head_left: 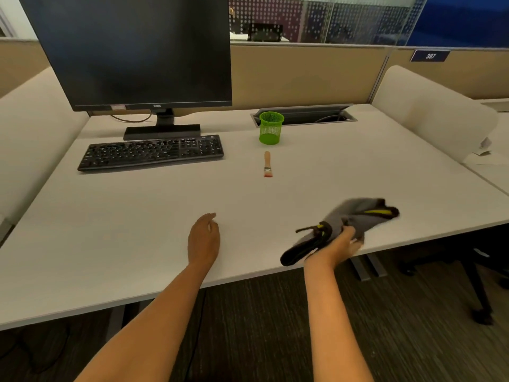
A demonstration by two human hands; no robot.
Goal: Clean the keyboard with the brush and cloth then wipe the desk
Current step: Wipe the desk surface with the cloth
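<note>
Head view: right hand [341, 244] gripping grey cloth [349, 217] over front edge of desk [124, 230]; left hand [203, 238] empty, fingers loosely relaxed, above desk near front edge; brush [267, 164] flat between keyboard [151, 153] and cloth, just before green mesh cup [271, 128]

- We saw a broad bare stretch of desk [124, 230] across the near left and middle.
- Far left, the keyboard [151, 153] and monitor [137, 51] blocked us.
- Far middle stood a green cup [271, 128], the brush [267, 164] just nearer.
</note>
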